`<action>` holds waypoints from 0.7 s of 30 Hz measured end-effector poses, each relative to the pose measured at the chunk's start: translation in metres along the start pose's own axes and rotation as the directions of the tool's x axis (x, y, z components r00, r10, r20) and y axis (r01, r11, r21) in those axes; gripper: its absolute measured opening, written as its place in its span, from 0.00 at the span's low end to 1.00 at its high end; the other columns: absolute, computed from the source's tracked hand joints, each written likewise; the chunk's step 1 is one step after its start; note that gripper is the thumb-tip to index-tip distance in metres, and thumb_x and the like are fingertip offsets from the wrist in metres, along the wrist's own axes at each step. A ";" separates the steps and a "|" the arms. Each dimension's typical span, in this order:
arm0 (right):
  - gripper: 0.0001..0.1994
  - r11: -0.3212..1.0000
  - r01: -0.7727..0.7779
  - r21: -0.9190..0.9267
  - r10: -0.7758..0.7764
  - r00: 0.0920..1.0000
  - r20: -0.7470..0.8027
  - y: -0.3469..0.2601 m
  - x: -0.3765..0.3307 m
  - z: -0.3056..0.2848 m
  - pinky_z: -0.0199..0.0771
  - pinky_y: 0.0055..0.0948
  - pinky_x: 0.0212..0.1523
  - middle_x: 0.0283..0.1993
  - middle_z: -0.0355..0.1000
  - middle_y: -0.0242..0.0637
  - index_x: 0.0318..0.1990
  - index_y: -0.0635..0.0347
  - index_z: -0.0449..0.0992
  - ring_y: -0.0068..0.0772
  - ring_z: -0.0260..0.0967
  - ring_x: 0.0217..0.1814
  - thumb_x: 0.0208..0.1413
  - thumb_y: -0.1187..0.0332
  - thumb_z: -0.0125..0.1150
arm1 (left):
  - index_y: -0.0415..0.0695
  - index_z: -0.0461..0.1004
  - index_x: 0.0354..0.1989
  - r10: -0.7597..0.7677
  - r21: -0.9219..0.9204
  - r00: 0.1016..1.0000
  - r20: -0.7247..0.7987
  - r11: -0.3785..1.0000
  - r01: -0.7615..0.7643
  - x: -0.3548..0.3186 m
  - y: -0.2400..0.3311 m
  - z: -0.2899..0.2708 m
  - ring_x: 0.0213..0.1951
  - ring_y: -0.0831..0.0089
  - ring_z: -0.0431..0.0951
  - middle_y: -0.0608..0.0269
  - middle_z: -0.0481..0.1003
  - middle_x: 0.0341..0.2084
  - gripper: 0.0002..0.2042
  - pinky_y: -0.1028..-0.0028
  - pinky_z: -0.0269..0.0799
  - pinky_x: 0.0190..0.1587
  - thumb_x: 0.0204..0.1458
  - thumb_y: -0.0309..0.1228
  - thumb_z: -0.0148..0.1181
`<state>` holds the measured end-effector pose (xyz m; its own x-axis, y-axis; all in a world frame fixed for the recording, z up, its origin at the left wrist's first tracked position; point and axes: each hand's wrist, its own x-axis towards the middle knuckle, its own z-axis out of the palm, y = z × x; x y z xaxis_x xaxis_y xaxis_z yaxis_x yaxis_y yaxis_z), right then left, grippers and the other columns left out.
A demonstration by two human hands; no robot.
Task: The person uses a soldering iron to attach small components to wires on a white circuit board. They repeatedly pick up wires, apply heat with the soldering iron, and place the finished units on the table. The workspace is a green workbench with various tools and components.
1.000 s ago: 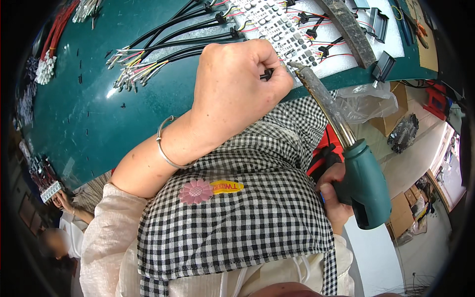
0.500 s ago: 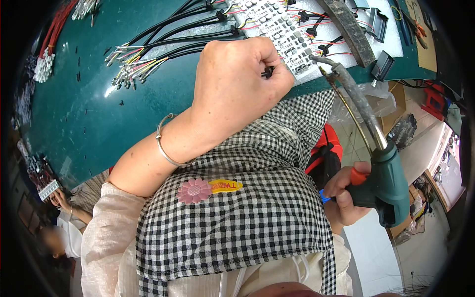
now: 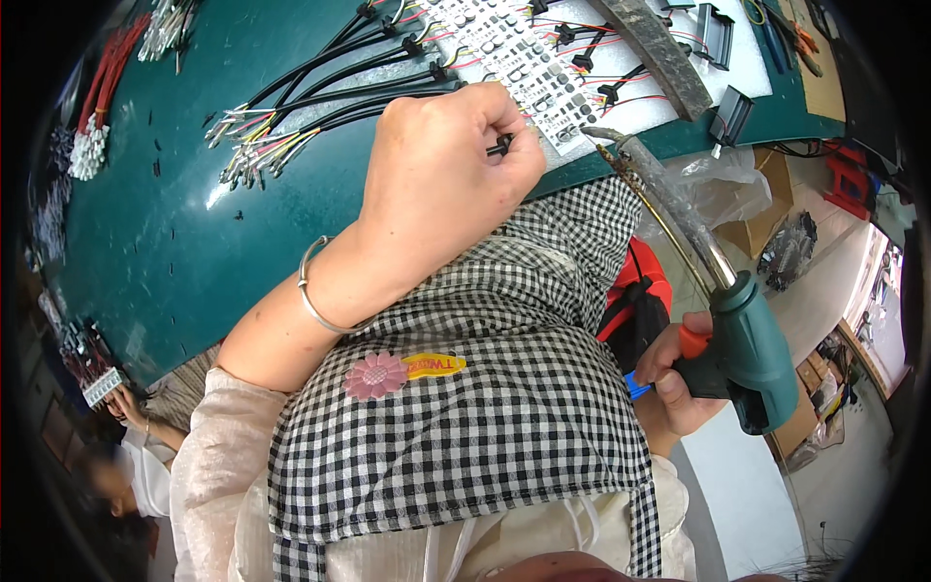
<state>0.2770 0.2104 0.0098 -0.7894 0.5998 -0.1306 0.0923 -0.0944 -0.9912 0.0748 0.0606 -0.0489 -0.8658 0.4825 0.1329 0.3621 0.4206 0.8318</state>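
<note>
My left hand point(image 3: 441, 170) is closed at the table's near edge, its thumb and forefinger pinching a black cable point(image 3: 499, 145). Most of that cable is hidden behind the hand. Just beyond the fingers lies a white circuit board panel point(image 3: 531, 73) with rows of small parts and wires attached on both sides. In my right hand point(image 3: 676, 378) is a dark green soldering gun point(image 3: 756, 335), gripped by the handle with a finger by its red trigger. Its grey tip and a thin brass tube point up-left, close to the panel's near corner; contact cannot be made out.
Black cables point(image 3: 339, 87) with stripped coloured ends fan out on the green table point(image 3: 126, 242). A dark metal bar point(image 3: 659, 58) lies across white foam point(image 3: 752, 82). Red wire bundles point(image 3: 102, 87) sit far left. Another person's hand point(image 3: 124, 405) is at lower left; pliers point(image 3: 800, 44) lie far right.
The view has shifted slightly, so the panel, bar and both hands appear a little further left. My left hand still pinches the cable, and the soldering gun's tip stays near the panel's corner.
</note>
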 end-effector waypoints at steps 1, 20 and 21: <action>0.31 1.000 0.002 0.003 -0.002 1.000 -0.002 0.000 0.000 -0.001 0.60 0.22 0.12 0.17 0.62 0.37 0.50 0.79 0.62 0.26 0.58 0.12 0.42 0.68 0.72 | 0.38 0.72 0.20 -0.041 -0.029 0.998 0.054 0.999 0.042 0.001 0.000 -0.002 0.14 0.89 0.62 0.71 0.67 0.09 0.05 0.85 0.57 0.18 0.44 0.22 0.62; 0.31 1.000 0.012 0.002 -0.013 0.998 0.066 0.008 0.000 -0.008 0.60 0.24 0.12 0.16 0.63 0.37 0.49 0.78 0.62 0.28 0.59 0.12 0.43 0.67 0.71 | 0.36 0.73 0.26 -0.324 -0.211 0.854 0.408 0.876 0.433 0.013 0.002 -0.020 0.18 0.88 0.69 0.71 0.72 0.15 0.06 0.86 0.62 0.22 0.51 0.26 0.59; 0.31 1.000 0.018 0.010 -0.019 0.998 0.062 0.008 0.000 -0.008 0.60 0.24 0.12 0.16 0.63 0.37 0.49 0.78 0.61 0.28 0.59 0.12 0.43 0.67 0.71 | 0.36 0.73 0.26 -0.307 -0.205 0.840 0.447 0.879 0.430 0.016 0.001 -0.021 0.18 0.88 0.69 0.71 0.72 0.15 0.06 0.86 0.62 0.22 0.51 0.26 0.59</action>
<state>0.2826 0.2162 0.0020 -0.8271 0.5511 -0.1106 0.0717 -0.0918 -0.9932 0.0537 0.0526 -0.0340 -0.6841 0.6197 -0.3847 -0.1251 0.4200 0.8989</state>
